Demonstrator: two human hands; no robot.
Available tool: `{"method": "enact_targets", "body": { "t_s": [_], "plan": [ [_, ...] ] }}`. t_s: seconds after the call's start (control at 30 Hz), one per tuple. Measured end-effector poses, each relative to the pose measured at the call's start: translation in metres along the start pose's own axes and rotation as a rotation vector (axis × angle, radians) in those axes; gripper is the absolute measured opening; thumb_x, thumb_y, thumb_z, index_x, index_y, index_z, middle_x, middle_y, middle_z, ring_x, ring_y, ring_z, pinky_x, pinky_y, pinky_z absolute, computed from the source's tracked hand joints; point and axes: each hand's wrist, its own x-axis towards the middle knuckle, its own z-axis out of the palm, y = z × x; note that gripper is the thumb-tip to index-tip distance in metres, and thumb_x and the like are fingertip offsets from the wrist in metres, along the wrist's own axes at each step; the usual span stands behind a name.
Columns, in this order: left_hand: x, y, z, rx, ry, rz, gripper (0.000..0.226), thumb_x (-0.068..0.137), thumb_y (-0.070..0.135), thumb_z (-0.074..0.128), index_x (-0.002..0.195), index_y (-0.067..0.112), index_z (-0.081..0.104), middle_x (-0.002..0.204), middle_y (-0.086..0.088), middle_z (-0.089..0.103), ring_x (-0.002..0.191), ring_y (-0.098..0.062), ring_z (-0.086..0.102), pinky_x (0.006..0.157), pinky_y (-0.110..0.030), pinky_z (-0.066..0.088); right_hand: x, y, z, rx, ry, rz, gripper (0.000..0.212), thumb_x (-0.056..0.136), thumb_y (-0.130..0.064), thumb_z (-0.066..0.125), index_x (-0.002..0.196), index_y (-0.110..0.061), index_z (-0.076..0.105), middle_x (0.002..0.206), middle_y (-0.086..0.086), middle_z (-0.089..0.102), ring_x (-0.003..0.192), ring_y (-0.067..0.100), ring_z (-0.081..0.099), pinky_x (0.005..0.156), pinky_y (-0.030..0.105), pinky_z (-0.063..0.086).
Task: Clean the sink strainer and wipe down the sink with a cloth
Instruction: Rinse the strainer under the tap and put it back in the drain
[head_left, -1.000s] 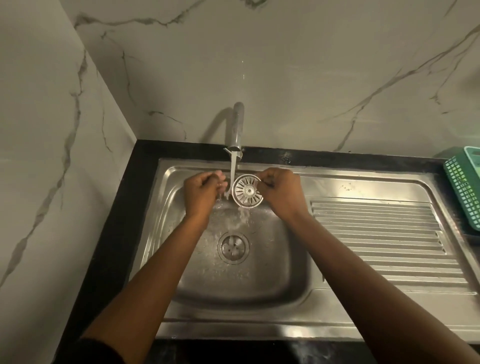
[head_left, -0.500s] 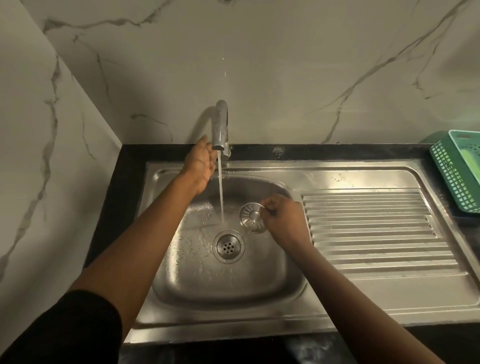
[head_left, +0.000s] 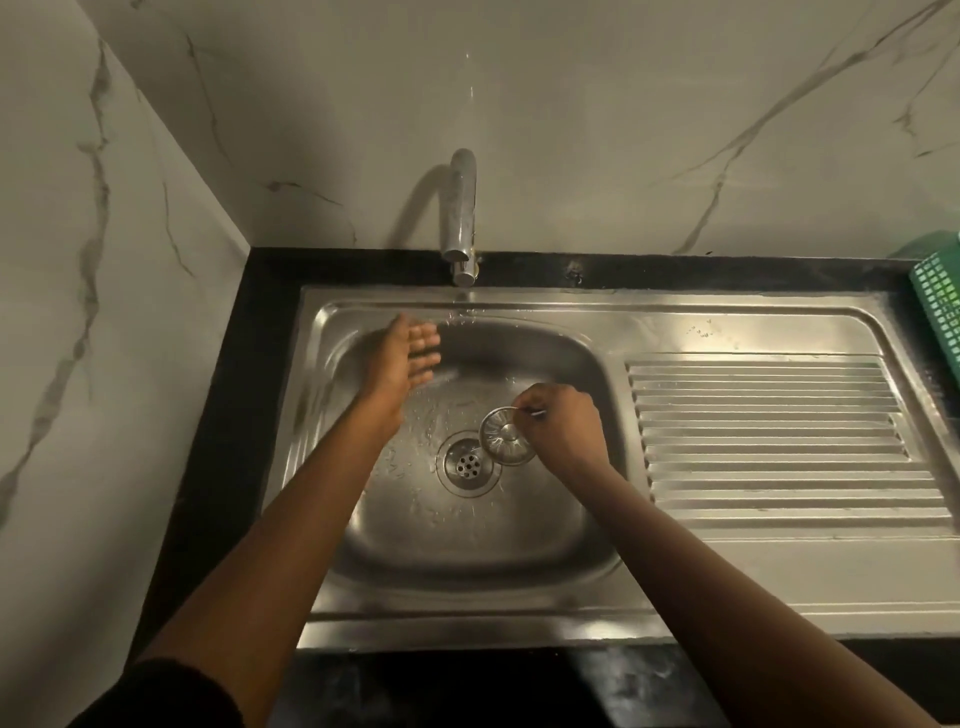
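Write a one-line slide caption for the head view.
Right hand holds the strainer beside the open drain; left hand open over the steel sink.

A black countertop (head_left: 223, 415) carries the steel sink (head_left: 779, 571) and a green basket (head_left: 940, 306).

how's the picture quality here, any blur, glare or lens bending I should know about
Head view: dim, warm light; the left hand is motion-blurred at the fingers, while the right hand and strainer look sharper; the tap casts a soft shadow on the wall; mild glare on the sink rim; wide-angle lens bows the counter edges.
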Motion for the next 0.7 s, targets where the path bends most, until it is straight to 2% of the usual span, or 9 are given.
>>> {"method": "enact_targets", "body": {
  "t_s": [0.1,0.2,0.37,0.43,0.53,0.63,0.7],
  "plan": [
    [-0.014,-0.042,-0.013,0.132,0.023,-0.083,0.035,0.11,0.034,0.046,0.116,0.011,0.071,0.123,-0.016,0.076,0.104,-0.03,0.069,0.093,-0.042,0.054,0.008,0.007,0.016,-0.044,-0.066,0.01,0.014,0.086,-0.018,0.073,0.092,-0.026,0.083,0.086,-0.009,0.08,0.062,-0.004,0.061,0.053,0.002,0.039],
    [-0.03,-0.072,-0.025,0.185,0.028,-0.129,0.025,0.103,0.027,0.056,0.107,0.013,0.076,0.111,-0.012,0.08,0.096,-0.024,0.071,0.083,-0.035,0.051,0.018,0.014,0.033,-0.061,-0.142,0.054,0.014,0.085,-0.017,0.075,0.093,-0.023,0.084,0.09,-0.005,0.081,0.079,0.011,0.073,0.067,0.021,0.053],
    [-0.045,-0.112,-0.042,0.298,-0.014,-0.184,0.027,0.105,0.037,0.054,0.098,0.023,0.076,0.104,-0.002,0.079,0.092,-0.02,0.073,0.087,-0.035,0.051,0.025,0.031,0.073,-0.084,-0.191,0.179,0.011,0.087,-0.014,0.075,0.089,-0.02,0.083,0.087,-0.002,0.08,0.078,0.013,0.071,0.067,0.02,0.047],
    [-0.047,-0.12,-0.048,0.358,-0.022,-0.192,0.032,0.102,0.042,0.055,0.102,0.018,0.077,0.107,-0.007,0.079,0.099,-0.027,0.074,0.096,-0.043,0.056,0.027,0.037,0.087,-0.074,-0.207,0.214,0.009,0.085,-0.013,0.078,0.09,-0.018,0.083,0.088,0.0,0.079,0.083,0.015,0.073,0.068,0.019,0.047],
    [-0.05,-0.123,-0.053,0.4,-0.023,-0.194,0.04,0.096,0.046,0.056,0.104,0.012,0.077,0.108,-0.016,0.079,0.104,-0.034,0.074,0.103,-0.053,0.055,0.029,0.042,0.106,-0.058,-0.227,0.274,0.01,0.084,-0.009,0.081,0.091,-0.016,0.082,0.092,0.003,0.079,0.087,0.016,0.073,0.071,0.018,0.048],
    [-0.049,-0.123,-0.056,0.431,-0.028,-0.181,0.034,0.101,0.04,0.057,0.104,0.014,0.077,0.107,-0.013,0.079,0.103,-0.032,0.074,0.103,-0.053,0.055,0.031,0.046,0.123,-0.042,-0.23,0.36,0.012,0.084,-0.008,0.082,0.09,-0.017,0.081,0.093,0.004,0.079,0.084,0.016,0.071,0.071,0.018,0.047],
    [-0.049,-0.123,-0.057,0.443,-0.034,-0.181,0.037,0.097,0.043,0.055,0.104,0.015,0.077,0.107,-0.008,0.079,0.103,-0.028,0.074,0.104,-0.051,0.055,0.032,0.047,0.131,-0.049,-0.217,0.398,0.014,0.085,-0.007,0.08,0.092,-0.019,0.08,0.093,0.004,0.078,0.078,0.015,0.066,0.064,0.014,0.043]
  ]
}}
